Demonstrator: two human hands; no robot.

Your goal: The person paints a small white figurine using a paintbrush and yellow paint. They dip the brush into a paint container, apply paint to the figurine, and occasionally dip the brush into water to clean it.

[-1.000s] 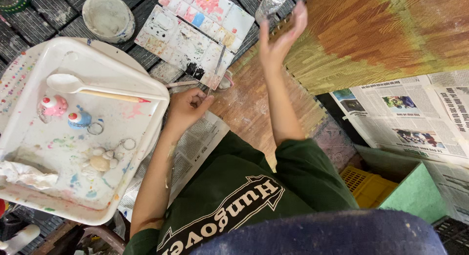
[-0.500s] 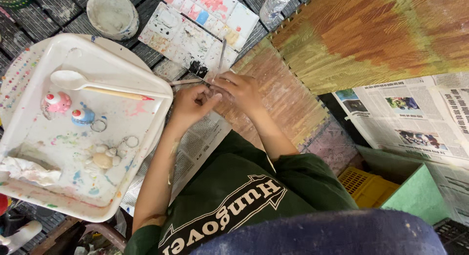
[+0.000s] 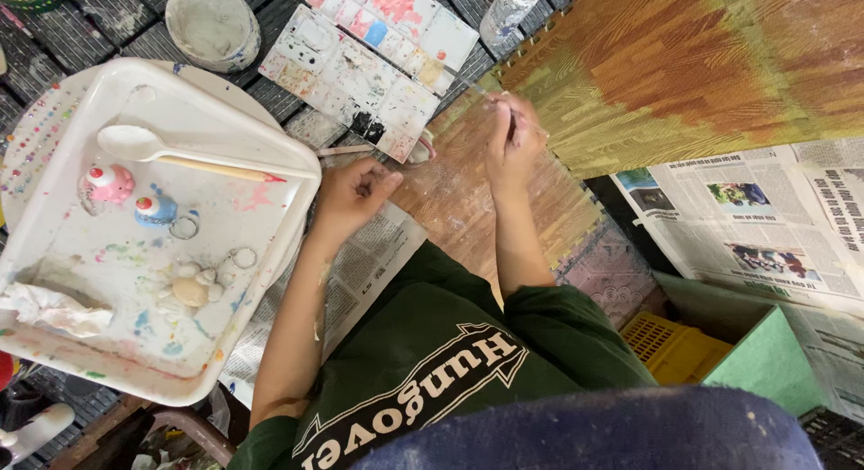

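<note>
Beside the white tray [image 3: 270, 146], left hand [image 3: 353, 193] curled shut; right hand [image 3: 511, 141] pinching a thin brush [image 3: 468, 85].

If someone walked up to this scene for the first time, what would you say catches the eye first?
Most striking is the paint-splashed white tray at the left, holding a pink figurine, a blue one and a long white spoon. Above it, at the top centre, lies a stained paint palette. In the middle, the left hand is curled at the tray's edge, while the right hand is raised near a foam mat with an orange wood-grain pattern.
</note>
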